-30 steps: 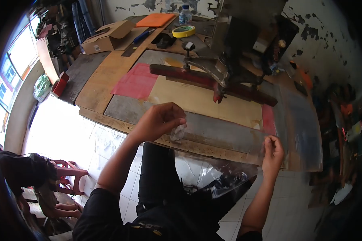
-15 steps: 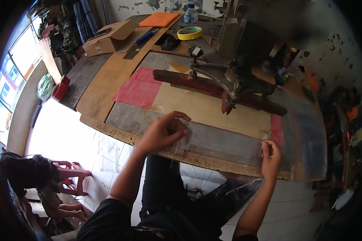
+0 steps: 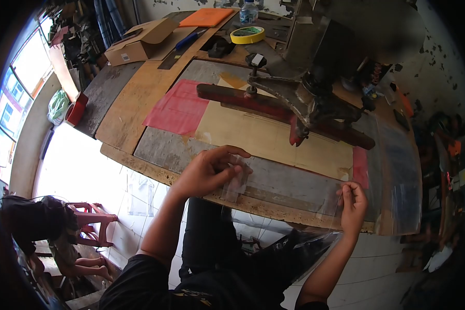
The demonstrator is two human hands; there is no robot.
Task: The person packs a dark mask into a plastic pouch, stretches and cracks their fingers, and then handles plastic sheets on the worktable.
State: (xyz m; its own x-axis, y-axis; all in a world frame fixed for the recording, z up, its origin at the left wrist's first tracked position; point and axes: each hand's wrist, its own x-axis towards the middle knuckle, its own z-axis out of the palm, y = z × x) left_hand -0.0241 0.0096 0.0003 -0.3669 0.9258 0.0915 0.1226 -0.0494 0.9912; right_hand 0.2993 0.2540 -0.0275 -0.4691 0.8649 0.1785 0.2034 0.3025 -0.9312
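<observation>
A clear plastic sheet (image 3: pixel 315 235) hangs between my hands at the table's front edge, its outline hard to see. My left hand (image 3: pixel 212 173) has its fingers curled around a crumpled part of the plastic. At the right, my right hand (image 3: pixel 352 201) pinches the sheet's other side between thumb and fingertips. Beyond them lies a cream sheet (image 3: pixel 263 135) flanked by a pink piece (image 3: pixel 178 109) on the grey plate (image 3: pixel 163 150). Over the cream sheet stands the red bar (image 3: pixel 232 101) of a metal press (image 3: pixel 310 98).
A cardboard box (image 3: pixel 139 44), an orange folder (image 3: pixel 206 17), yellow tape (image 3: pixel 247 35) and a water bottle (image 3: pixel 248 12) are at the back. Red tape (image 3: pixel 77 109) sits at the left edge. Clear sheets (image 3: pixel 398 170) lie at the right. A person (image 3: pixel 41 222) is at lower left.
My left hand has moved slightly right and down and its fingers have spread a little. My right hand has moved slightly down, still pinching the plastic. The view has shifted somewhat.
</observation>
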